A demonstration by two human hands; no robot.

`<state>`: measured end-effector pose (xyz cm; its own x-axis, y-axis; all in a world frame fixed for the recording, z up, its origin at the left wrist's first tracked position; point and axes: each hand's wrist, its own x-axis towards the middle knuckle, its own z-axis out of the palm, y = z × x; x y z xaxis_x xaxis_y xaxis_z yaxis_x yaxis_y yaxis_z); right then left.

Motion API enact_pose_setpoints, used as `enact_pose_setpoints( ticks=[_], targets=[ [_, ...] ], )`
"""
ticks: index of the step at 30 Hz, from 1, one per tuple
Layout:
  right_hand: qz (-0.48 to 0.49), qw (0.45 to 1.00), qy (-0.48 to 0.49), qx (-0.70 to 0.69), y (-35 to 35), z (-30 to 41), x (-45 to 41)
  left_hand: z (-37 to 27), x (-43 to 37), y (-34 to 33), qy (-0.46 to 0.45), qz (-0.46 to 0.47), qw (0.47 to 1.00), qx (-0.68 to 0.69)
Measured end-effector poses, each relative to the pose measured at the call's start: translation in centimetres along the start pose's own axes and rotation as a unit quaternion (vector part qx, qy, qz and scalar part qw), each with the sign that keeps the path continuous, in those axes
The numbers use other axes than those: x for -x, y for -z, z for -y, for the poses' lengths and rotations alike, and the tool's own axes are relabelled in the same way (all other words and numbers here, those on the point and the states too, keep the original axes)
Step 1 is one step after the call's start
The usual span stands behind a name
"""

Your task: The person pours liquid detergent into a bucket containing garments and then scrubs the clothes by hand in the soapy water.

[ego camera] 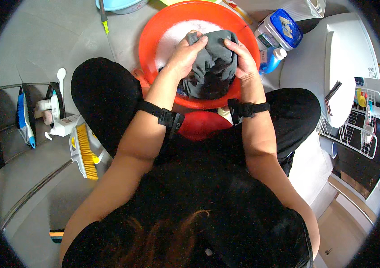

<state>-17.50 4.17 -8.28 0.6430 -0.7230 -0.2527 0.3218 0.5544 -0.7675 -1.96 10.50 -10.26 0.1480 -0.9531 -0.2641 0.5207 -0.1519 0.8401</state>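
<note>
A large orange-red plastic basin [148,40] stands before me with white suds [173,37] in it. Wet dark grey cloth [213,63] is bunched over its near part. My left hand [188,50] grips the cloth's upper left edge, thumb on top. On the cloth's upper right side, my right hand [242,58] holds it, its thumb also on top. The lower part of the cloth rests in the basin. Both wrists wear black straps. What lies beneath the cloth is mostly hidden.
Right of the basin stand a blue-lidded tub [282,30] and a blue bottle [272,60]. A white toilet [310,53] is farther right. A red surface [203,125] shows between my knees. A yellow-bristled broom [86,150] and a pump bottle [64,126] are at left.
</note>
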Motion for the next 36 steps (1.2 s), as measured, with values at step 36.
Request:
enact_pose_setpoints(
  ticks=[36],
  targets=[
    [-0.3,0.692,0.157,0.638,-3.5,-2.5,-1.0,1.6,0.9,-3.2,0.14,-0.062,0.983,0.097]
  ],
)
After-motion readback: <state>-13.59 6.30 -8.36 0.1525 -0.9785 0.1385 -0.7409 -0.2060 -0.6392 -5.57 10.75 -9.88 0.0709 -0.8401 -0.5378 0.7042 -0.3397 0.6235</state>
